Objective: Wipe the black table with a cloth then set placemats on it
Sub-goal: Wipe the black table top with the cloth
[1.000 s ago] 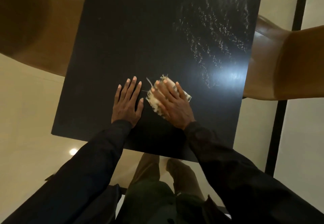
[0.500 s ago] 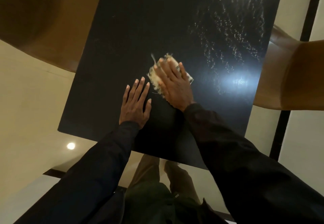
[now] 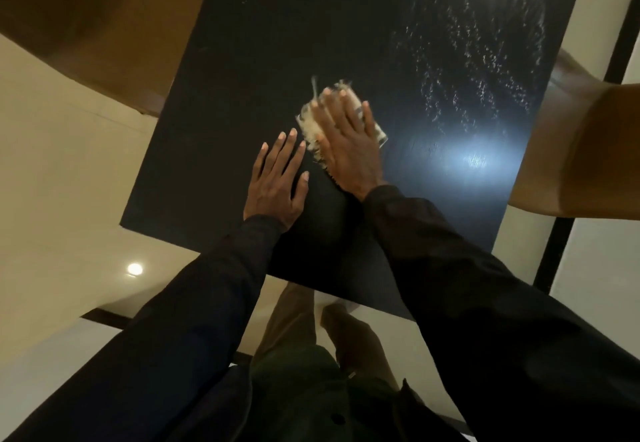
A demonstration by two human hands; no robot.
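Observation:
The black table (image 3: 277, 43) fills the middle of the head view. A folded pale cloth (image 3: 310, 126) with frayed edges lies on it near the centre. My right hand (image 3: 346, 144) presses flat on the cloth with straight fingers, covering most of it. My left hand (image 3: 277, 182) rests flat on the bare tabletop just to the left of the cloth, fingers straight and slightly spread. Streaks of wet droplets (image 3: 485, 61) glisten on the table's far right part, beside a bright light reflection (image 3: 476, 159). No placemats are in view.
A brown chair (image 3: 104, 26) stands at the table's left side and another brown chair (image 3: 588, 151) at its right. The floor is pale and glossy, with a dark strip (image 3: 561, 234) on the right. My legs show below the table's near edge.
My right hand has pushed the cloth away from me, up the table. My left hand has stayed flat on the tabletop. The camera has shifted a little.

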